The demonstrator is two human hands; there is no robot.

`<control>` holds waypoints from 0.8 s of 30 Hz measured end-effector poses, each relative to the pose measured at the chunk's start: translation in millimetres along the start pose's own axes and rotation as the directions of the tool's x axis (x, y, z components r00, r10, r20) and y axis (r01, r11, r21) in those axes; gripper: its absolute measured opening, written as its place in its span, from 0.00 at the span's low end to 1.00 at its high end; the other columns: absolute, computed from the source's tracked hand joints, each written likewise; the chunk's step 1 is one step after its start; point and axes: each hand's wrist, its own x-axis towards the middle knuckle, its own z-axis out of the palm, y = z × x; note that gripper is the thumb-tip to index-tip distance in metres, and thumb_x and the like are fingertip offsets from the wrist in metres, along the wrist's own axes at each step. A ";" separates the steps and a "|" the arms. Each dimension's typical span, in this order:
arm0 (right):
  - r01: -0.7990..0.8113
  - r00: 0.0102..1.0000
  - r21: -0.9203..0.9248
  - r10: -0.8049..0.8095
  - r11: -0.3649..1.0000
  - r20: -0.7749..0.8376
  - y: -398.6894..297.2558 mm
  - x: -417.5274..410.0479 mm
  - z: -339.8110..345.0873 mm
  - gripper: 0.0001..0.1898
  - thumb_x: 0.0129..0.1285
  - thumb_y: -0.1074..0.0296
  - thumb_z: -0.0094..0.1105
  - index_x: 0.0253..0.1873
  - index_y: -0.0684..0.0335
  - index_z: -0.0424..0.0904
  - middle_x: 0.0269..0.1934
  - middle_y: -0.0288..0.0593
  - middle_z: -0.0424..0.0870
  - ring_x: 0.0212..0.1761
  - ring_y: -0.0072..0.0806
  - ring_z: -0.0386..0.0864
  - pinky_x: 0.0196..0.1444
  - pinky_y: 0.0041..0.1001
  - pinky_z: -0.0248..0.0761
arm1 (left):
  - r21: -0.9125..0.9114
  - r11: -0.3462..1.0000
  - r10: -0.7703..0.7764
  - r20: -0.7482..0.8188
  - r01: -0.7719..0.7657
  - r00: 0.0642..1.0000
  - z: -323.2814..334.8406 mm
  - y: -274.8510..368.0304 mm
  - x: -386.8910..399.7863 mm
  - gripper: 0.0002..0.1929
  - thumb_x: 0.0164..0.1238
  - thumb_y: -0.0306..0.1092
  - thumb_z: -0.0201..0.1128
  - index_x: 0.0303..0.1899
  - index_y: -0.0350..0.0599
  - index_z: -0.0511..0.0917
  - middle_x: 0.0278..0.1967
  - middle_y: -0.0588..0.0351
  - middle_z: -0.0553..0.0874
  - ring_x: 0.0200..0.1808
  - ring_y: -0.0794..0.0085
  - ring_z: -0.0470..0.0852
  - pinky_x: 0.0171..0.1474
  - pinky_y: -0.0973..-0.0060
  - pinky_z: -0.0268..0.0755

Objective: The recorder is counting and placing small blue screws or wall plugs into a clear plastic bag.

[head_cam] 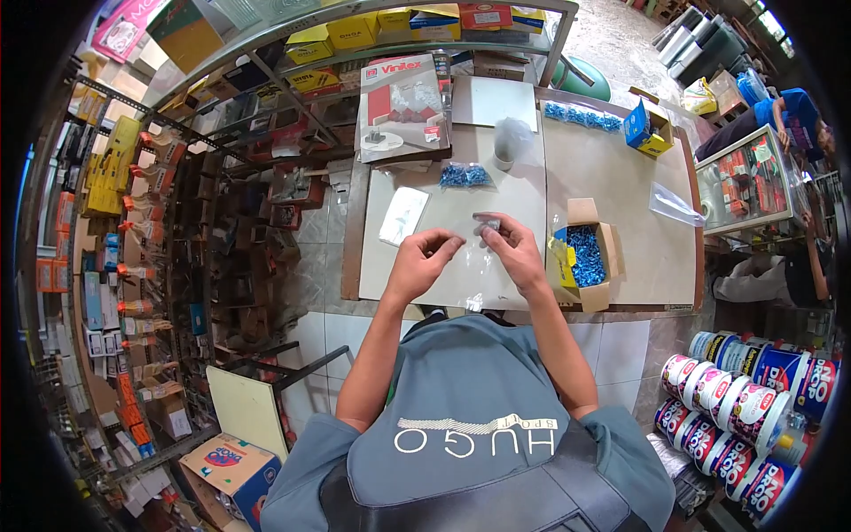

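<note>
My left hand (423, 261) hovers over the near part of the table (505, 282), thumb and forefinger brought close together; whether anything thin is between them I cannot tell. In my right hand (515, 249), thumb and fingers pinch a small crinkled piece of clear plastic (491, 225), probably part of a bag. Beyond my hands lie clear packets of blue screws or plugs (464, 175). A stack of white plastic bags (404, 216) rests left of them. To the right, an open cardboard box (585, 256) is filled with loose small blue pieces.
Sealed blue packets (582, 117) line the table's far edge beside a blue-and-yellow box (648, 130). A cup with a plastic bag (508, 143) stands near a Vinilex catalogue (404, 110). Metal shelving (153, 266) flanks the left; paint pails (725, 399) are stacked right. Another person (794, 123) is at far right.
</note>
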 end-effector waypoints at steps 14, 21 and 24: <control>-0.062 0.995 -0.186 0.076 0.980 0.066 -3.1 -17.6 3.7 0.13 0.70 0.66 0.67 0.50 0.70 0.88 0.38 0.38 0.90 0.41 0.18 0.81 0.46 0.20 0.74 | 0.014 1.000 -0.024 0.023 0.024 0.999 -15.3 -19.3 -29.7 0.09 0.77 0.34 0.64 0.47 0.37 0.82 0.33 0.57 0.87 0.36 0.77 0.85 0.43 0.75 0.77; -0.108 0.986 -0.296 0.140 0.949 0.089 -7.0 -20.0 5.0 0.10 0.71 0.68 0.67 0.49 0.69 0.89 0.38 0.35 0.89 0.40 0.17 0.79 0.45 0.20 0.72 | 0.248 0.968 0.038 -0.016 -0.033 0.999 -16.9 -3.4 -37.5 0.10 0.75 0.37 0.68 0.44 0.37 0.86 0.32 0.55 0.90 0.31 0.77 0.83 0.36 0.76 0.74; -0.079 0.997 -0.098 0.078 0.992 -0.022 -4.3 -22.3 7.1 0.10 0.70 0.68 0.67 0.48 0.68 0.90 0.37 0.35 0.89 0.40 0.17 0.79 0.45 0.19 0.72 | 0.224 0.974 0.004 -0.025 0.002 1.000 -20.9 -4.5 -39.6 0.11 0.74 0.37 0.69 0.43 0.38 0.88 0.32 0.55 0.90 0.31 0.77 0.82 0.35 0.75 0.74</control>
